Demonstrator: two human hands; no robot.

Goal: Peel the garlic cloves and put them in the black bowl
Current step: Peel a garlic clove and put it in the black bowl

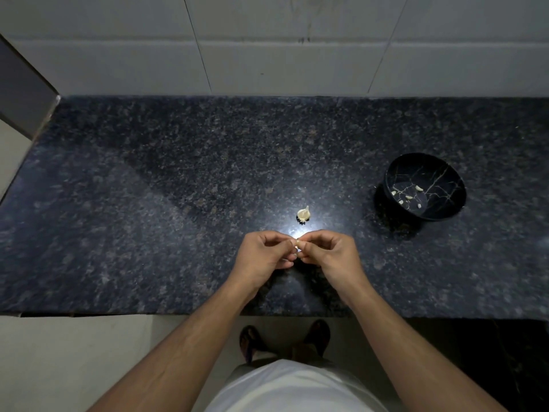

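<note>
Speckled dark granite countertop (148, 203) runs beneath a pale tiled wall (267, 40). Left hand (263, 257) and right hand (328, 255) together pinch a small pale garlic clove (297, 244) above it. Beyond lies a partial garlic bulb (304, 214); to the right, a black marbled bowl (445, 173) holds peeled cloves (408, 197).

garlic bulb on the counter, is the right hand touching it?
Apart. The head view shows the garlic bulb sitting alone on the counter, with dark counter between it and the right hand, which pinches a garlic clove together with the left hand.
</note>
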